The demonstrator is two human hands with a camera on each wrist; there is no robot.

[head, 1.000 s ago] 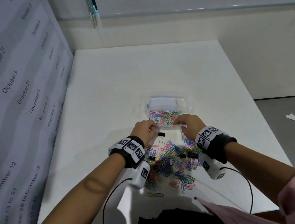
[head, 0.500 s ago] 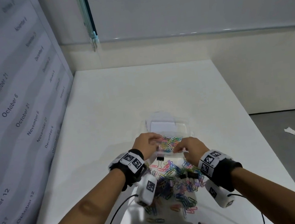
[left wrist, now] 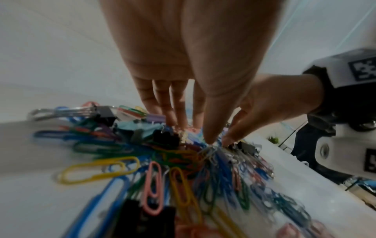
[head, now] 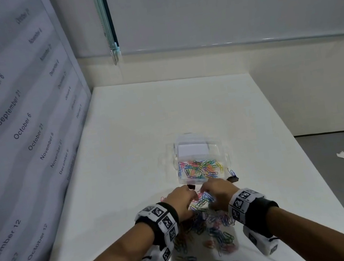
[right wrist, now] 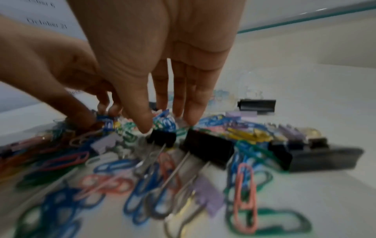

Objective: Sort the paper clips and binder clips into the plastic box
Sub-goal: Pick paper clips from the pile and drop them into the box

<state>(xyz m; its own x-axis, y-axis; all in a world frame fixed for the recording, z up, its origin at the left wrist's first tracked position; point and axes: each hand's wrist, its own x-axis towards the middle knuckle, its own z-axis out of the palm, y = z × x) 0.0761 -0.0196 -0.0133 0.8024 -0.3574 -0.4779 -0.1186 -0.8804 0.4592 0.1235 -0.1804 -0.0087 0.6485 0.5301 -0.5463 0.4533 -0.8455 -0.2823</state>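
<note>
A clear plastic box (head: 225,154) stands mid-table; its near compartment holds coloured paper clips (head: 200,168), its far one shows white. In front of it lies a mixed pile of paper clips and binder clips (head: 213,226). Both hands reach down into the pile's far end, side by side. My left hand (head: 188,195) (left wrist: 195,135) pinches paper clips between thumb and fingers. My right hand (head: 208,191) (right wrist: 164,124) pinches a few blue paper clips (right wrist: 165,120) that stand up between thumb and fingers. Black binder clips (right wrist: 207,149) lie just below it.
Two black binder clips (head: 191,186) (head: 233,178) lie between the pile and the box. A printed date banner (head: 22,129) walls off the left side. The white table (head: 143,123) ends at the right over grey floor with a paper scrap (head: 343,156).
Both hands have drawn back from the box's near rim to the pile on the table and closed on clips there. The head view has tilted upward.
</note>
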